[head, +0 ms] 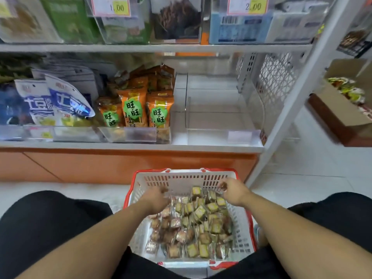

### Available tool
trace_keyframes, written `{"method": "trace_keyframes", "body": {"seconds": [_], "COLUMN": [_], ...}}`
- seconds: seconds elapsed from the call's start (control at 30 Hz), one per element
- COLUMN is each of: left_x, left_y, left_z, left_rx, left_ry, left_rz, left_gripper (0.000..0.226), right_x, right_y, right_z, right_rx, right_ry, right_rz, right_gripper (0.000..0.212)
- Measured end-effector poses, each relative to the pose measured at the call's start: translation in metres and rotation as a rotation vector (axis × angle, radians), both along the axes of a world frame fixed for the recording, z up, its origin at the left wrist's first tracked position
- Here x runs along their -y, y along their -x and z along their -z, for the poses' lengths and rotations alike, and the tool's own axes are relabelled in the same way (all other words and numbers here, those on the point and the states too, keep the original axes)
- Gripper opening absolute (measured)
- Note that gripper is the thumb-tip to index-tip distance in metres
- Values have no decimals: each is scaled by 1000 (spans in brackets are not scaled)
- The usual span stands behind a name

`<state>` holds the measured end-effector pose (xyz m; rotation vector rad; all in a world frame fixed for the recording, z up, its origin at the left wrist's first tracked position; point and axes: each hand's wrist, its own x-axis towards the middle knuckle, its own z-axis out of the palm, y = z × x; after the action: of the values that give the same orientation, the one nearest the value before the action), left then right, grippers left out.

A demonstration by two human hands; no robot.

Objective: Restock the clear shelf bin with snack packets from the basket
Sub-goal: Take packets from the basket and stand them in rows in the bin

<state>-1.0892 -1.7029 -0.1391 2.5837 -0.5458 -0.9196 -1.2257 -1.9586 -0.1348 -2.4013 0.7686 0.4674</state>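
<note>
A person crouches before a shop shelf, both forearms reaching down into a white plastic shopping basket [181,179] with red rim and handles, which sits on the floor between the knees.

The left hand [156,199] lies at the far left of the heap of small clear-wrapped snack packets [198,224], knuckles up, fingers curled down among them. Whether it has closed on a packet cannot be told, since the fingertips are hidden. The right hand [234,191] is at the far right of the heap, near the basket's back wall, its fingers pinching the crinkled edge of a packet.

To do this step well, in my judgement, each hand should gather several packets at once, gripping wrapper bodies rather than loose edges so that none slip out on the lift.

The basket holds many packets: greenish-yellow squares lie mostly just below the right hand, reddish-brown ones below the left hand and toward the person.

The clear shelf bin [219,121] stands well above and beyond both hands on the lower shelf, and appears to hold nothing. Just left of it another clear bin holds upright orange snack bags [147,109], and further left are blue and white bags [58,101].
</note>
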Motion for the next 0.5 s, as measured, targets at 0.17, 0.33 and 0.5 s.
{"method": "trace_keyframes", "body": {"seconds": [0.17, 0.33, 0.5], "left_x": [32, 49, 60], "left_y": [8, 15, 9], "left_z": [67, 131, 175], "left_rx": [-150, -327, -466], "left_ry": [-99, -20, 53], "left_rz": [111, -90, -254], "left_gripper": [52, 51, 69], "right_x": [-12, -20, -29], "right_y": [-15, -29, -37], "right_z": [69, 125, 162], "right_rx": [-216, -181, -177], "right_ry": [-69, -158, -183], "right_rz": [-185, -126, -159], "right_gripper": [49, 75, 97]}}
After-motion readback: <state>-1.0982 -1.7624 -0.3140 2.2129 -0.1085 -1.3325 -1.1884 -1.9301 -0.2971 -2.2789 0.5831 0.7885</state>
